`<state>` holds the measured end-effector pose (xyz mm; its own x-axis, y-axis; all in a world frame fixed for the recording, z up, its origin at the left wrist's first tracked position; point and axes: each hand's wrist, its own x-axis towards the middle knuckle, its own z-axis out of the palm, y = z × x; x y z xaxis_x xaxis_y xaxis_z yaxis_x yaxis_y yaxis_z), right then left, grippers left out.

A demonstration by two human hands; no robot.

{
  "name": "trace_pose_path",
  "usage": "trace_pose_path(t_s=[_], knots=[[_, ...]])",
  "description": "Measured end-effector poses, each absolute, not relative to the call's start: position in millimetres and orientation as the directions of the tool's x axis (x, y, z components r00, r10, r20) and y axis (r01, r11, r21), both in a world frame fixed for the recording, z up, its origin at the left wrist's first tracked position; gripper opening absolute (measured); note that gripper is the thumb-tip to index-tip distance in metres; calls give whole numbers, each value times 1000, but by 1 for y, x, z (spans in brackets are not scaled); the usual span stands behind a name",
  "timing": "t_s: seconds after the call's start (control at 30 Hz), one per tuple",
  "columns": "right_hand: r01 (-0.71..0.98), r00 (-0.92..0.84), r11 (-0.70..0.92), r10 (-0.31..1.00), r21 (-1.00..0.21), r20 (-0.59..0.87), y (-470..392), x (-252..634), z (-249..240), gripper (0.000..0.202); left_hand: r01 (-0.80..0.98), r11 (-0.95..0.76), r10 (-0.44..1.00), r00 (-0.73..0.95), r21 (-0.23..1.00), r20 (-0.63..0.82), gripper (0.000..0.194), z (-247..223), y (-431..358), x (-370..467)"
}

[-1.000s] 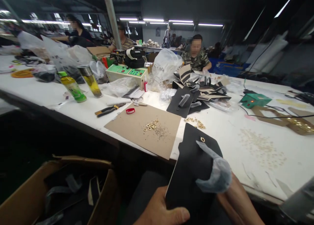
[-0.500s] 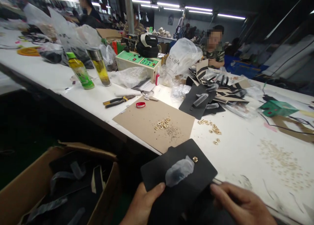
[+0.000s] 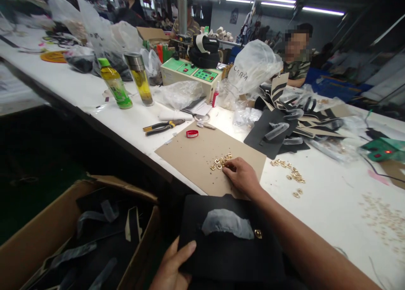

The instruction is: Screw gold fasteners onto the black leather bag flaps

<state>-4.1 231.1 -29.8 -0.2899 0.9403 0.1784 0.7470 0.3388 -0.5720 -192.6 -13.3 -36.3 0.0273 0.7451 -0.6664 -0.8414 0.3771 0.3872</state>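
My left hand (image 3: pixel 174 262), lower centre, is closed on the left edge of a black panel (image 3: pixel 228 262), thumb on top. A handle wrapped in translucent plastic (image 3: pixel 226 223) lies across the panel, with a gold fitting (image 3: pixel 258 234) at its right end. Over a brown board (image 3: pixel 186 155) my right hand (image 3: pixel 242 174) is pinched shut. Its fingertips touch the near side of a small pile of gold fittings (image 3: pixel 219 161); what lies between them is hidden. My right forearm passes over the panel's right side.
A cardboard box (image 3: pixel 44 235) of black panels stands at lower left. On the white table are pliers (image 3: pixel 163 127), a red band (image 3: pixel 192 134), two bottles (image 3: pixel 115 83) (image 3: pixel 139 79), stacked black panels (image 3: pixel 268 131) and more gold fittings (image 3: pixel 294 174). A person (image 3: pixel 297 64) sits across.
My right hand has left the panel's right edge and reached forward to the gold fittings on the board. The panel has turned slightly in my left hand. The view has shifted.
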Motion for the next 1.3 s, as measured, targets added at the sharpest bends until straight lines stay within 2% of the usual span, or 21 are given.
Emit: trace_pose_path(t_s=[0.07, 0.17, 0.3, 0.37, 0.47, 0.53, 0.63, 0.83, 0.97, 1.03, 1.17, 1.23, 1.3], knots=[[743, -298, 350, 936, -570, 186, 232, -4, -30, 9, -888, 324, 703, -5, 327, -711, 66, -43, -20, -186], [713, -323, 384, 922, -587, 211, 230, -1, -27, 14, -908, 296, 675, -21, 297, -737, 76, -51, -27, -180], [655, -287, 368, 929, -660, 234, 213, 7, -14, 24, -946, 233, 710, 7, 226, -704, 67, -47, -32, -184], [603, -229, 312, 949, -734, 216, 195, 12, -3, 29, -958, 173, 746, -24, 228, -665, 64, -37, -34, -187], [414, -116, 149, 987, -898, 111, 160, 20, 19, 34, -940, 93, 790, -131, 328, -599, 70, -15, -33, -184], [268, -57, 55, 998, -962, 41, 137, 25, 33, 36, -906, 58, 804, -207, 420, -558, 75, -1, -30, -176], [187, 12, 58, 998, -981, 61, 107, 33, 49, 33, -840, 15, 825, -297, 543, -481, 76, 16, -21, -163], [173, 75, 89, 992, -981, 103, 62, 57, 70, 34, -715, -27, 871, -360, 699, -335, 60, 41, -15, -140], [262, 199, 200, 946, -944, 256, 30, 87, 106, 29, -597, 35, 893, -341, 802, -293, 53, 60, -25, -120], [365, 116, 262, 939, -893, 323, 9, 100, 127, 22, -500, 59, 902, -344, 864, -261, 54, 71, -31, -108], [474, -225, 511, 858, -717, 463, -31, 112, 146, 10, -258, 63, 938, -314, 964, -146, 51, 90, -42, -79], [541, -255, 576, 807, -613, 533, -44, 117, 139, 11, -155, 65, 967, -235, 986, -100, 46, 96, -48, -63], [625, -206, 551, 800, -553, 564, -55, 126, 128, 13, -95, 49, 980, -186, 994, -66, 41, 99, -52, -48]])
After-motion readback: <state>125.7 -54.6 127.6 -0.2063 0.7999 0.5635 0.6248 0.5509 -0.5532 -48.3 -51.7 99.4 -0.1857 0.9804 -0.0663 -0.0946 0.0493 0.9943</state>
